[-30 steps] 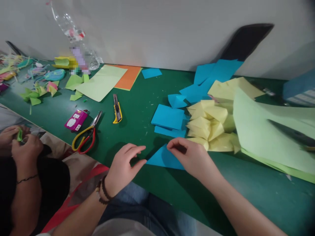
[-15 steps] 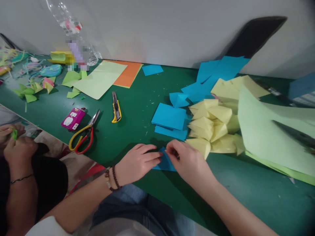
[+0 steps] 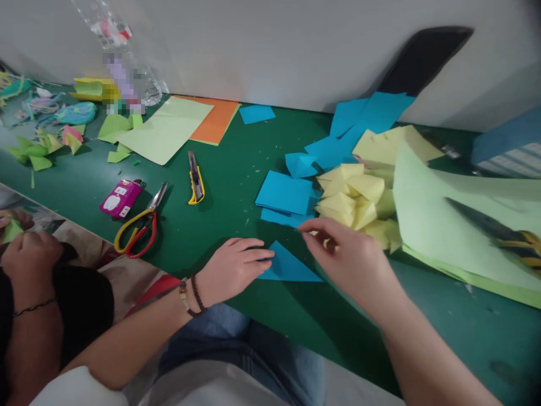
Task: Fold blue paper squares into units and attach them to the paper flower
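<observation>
A blue sheet of paper folded into a triangle (image 3: pixel 289 268) lies on the green table near its front edge. My left hand (image 3: pixel 232 268) rests on the triangle's left part, fingers stretched out and flat. Right of the triangle and raised off it is my right hand (image 3: pixel 342 248), its thumb and index finger drawn together and no object visible in them. Just beyond the hands sits a stack of blue paper squares (image 3: pixel 285 193). Folded pale yellow paper pieces (image 3: pixel 353 194) are heaped behind my right hand.
Scissors (image 3: pixel 143 225), a purple box (image 3: pixel 120 198) and a yellow box cutter (image 3: pixel 195 180) lie to the left. Light green sheets (image 3: pixel 439 208) with a dark blade on top are at right. A plastic bottle (image 3: pixel 146 84) stands behind; a co-worker's hands (image 3: pixel 29 248) hold green paper.
My right hand has let go of the blue paper and moved up and right, uncovering the triangle. My left hand stays on it. The view has shifted slightly.
</observation>
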Demonstrator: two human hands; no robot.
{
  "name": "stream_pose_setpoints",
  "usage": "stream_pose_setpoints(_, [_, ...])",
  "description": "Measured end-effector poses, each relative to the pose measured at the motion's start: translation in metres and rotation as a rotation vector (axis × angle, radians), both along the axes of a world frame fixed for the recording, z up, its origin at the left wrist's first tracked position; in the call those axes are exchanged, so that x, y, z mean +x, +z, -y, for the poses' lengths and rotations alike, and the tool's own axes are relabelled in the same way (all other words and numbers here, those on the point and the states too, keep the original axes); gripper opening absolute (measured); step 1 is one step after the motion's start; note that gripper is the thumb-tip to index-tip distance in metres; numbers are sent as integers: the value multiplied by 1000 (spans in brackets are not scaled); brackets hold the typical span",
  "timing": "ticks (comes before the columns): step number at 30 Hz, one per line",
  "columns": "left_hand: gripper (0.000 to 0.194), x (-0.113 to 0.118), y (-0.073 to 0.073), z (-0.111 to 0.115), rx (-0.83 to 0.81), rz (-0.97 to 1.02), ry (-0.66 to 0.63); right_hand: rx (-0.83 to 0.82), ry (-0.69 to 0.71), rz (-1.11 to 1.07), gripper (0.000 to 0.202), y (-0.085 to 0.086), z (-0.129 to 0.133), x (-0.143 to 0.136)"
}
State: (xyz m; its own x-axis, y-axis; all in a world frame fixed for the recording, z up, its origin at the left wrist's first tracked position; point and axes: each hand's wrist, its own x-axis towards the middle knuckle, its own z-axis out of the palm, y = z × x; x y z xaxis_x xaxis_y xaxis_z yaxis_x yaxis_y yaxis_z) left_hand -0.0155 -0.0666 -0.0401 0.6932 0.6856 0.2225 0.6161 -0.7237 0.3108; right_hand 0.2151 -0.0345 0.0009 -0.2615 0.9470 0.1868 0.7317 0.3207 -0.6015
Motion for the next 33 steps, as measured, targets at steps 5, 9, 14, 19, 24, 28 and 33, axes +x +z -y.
stream_pose_setpoints(5, [26,1,-1,0,-33,-11,19,-161,23,-46,19,14,58,-4])
stream_pose_setpoints(9, [27,0,-2,1,-28,24,9,-428,22,-144,17,-14,106,-19])
stream_pose_setpoints(14, [27,-1,-2,1,-51,38,8,-487,-19,-234,12,-27,120,-33])
stream_pose_setpoints(19, [27,-1,-1,1,-55,36,7,-497,-110,-262,8,-26,117,-27])
stream_pose_setpoints(24, [28,-1,-1,1,-39,39,2,-448,-283,-255,10,-34,119,2])
stream_pose_setpoints(28, [28,-2,1,-2,-70,38,-3,-349,-430,-163,13,-33,122,22])
stream_pose_setpoints(33, [28,-10,3,-12,-117,2,-108,11,-335,138,16,-31,105,6])
